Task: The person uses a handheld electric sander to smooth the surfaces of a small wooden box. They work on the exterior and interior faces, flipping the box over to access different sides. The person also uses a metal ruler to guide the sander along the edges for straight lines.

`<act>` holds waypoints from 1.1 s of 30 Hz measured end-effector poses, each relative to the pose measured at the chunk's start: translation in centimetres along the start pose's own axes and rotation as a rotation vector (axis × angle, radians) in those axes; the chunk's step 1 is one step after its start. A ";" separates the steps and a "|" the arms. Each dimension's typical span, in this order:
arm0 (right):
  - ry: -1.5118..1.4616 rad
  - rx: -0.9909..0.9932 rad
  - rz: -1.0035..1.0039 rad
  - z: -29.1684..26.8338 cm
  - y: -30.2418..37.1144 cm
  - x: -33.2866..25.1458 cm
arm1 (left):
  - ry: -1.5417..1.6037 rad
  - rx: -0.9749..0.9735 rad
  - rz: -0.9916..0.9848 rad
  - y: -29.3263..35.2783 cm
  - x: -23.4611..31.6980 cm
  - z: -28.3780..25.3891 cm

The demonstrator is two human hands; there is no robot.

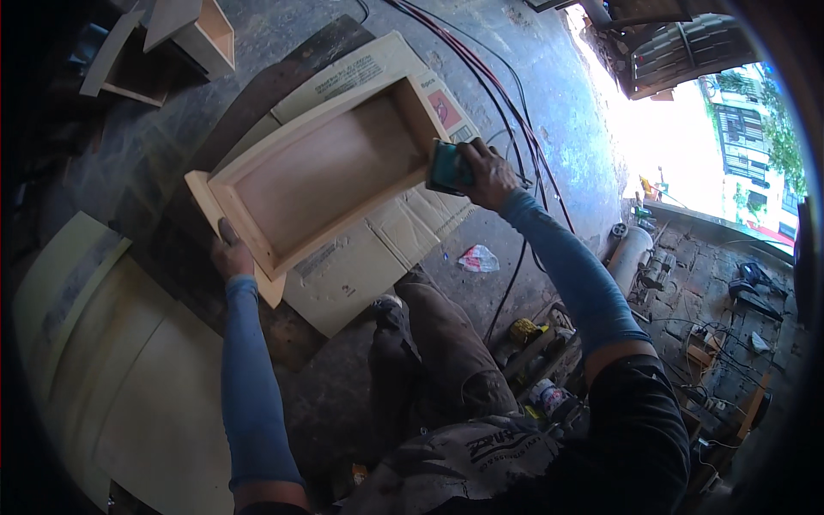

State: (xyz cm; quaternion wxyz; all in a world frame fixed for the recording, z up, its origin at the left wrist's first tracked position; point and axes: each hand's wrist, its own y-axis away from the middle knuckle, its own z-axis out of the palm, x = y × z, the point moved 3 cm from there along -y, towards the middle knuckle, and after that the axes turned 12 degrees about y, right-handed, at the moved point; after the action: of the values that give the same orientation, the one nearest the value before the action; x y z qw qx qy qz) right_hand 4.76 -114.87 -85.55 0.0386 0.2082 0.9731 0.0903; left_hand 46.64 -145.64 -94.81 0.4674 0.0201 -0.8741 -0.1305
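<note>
A pale wooden drawer (330,167) is tilted in front of me above flattened cardboard, its open side facing up toward me. At its left end, my left hand (232,251) grips the drawer's wider front board, with the thumb on the near face and the other fingers hidden behind. My right hand (491,174) is closed around a green power sander (447,168). The sander sits against the drawer's right end, at the corner nearest my right arm. Its sanding face is turned away from view.
Flattened cardboard (348,287) lies beneath the drawer. Dark and red hoses (515,112) cross the floor on the right. Two more drawers (184,43) stand at the far left, and a large pale panel (154,386) lies near left. Tools and a grey cylinder (631,257) clutter the right side.
</note>
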 end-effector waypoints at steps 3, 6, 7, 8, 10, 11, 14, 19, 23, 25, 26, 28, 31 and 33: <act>-0.046 0.045 -0.082 -0.1 -2.1 4.9 | -0.012 -0.006 0.019 0.2 0.1 0.1; -0.036 0.044 -0.141 -0.8 -6.7 5.8 | -0.042 -0.018 -0.017 -0.1 0.2 0.1; -0.023 0.054 -0.151 -1.2 -9.1 5.5 | -0.049 -0.011 -0.034 -0.1 0.4 0.2; -0.013 0.061 -0.157 -1.6 -11.1 5.5 | -0.061 -0.009 -0.052 0.1 0.8 0.2; -0.034 0.079 -0.202 -2.2 -15.5 6.2 | -0.083 -0.029 -0.027 -0.1 0.2 -0.1; -0.042 0.091 -0.233 -2.4 -17.8 6.5 | -0.091 -0.030 -0.016 -0.4 -0.3 -0.1; -0.028 0.117 -0.345 -3.2 -23.2 6.3 | -0.081 -0.015 -0.042 -0.4 -0.9 -0.2; 0.095 0.000 -0.541 -3.1 -25.2 -3.6 | -0.168 0.032 -0.052 0.0 -1.5 -0.2; 0.092 -0.110 -0.569 -5.2 -25.2 -13.7 | -0.254 0.091 -0.018 0.0 0.7 0.1; 0.064 -0.125 -0.626 -5.6 -25.2 -19.2 | -0.251 0.102 0.025 0.1 0.3 -0.4; 0.056 -0.134 -0.644 -5.7 -25.2 -21.6 | -0.249 0.109 0.016 0.2 0.3 -0.5; 0.068 -0.154 -0.683 -6.4 -25.1 -26.3 | -0.266 0.129 -0.001 0.5 0.3 -0.5; 0.053 -0.085 -0.738 -6.0 -25.0 -31.6 | -0.294 0.151 -0.002 0.5 0.9 -0.3; 0.046 -0.056 -0.771 -5.7 -25.2 -33.8 | -0.286 0.154 0.011 0.5 1.1 -0.3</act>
State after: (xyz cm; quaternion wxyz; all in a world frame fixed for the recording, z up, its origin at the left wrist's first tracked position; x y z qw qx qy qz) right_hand 24.84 -152.37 -83.48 0.0535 -0.1760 0.9778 0.1004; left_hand 46.31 -145.36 -93.61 0.3359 0.0322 -0.9393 -0.0618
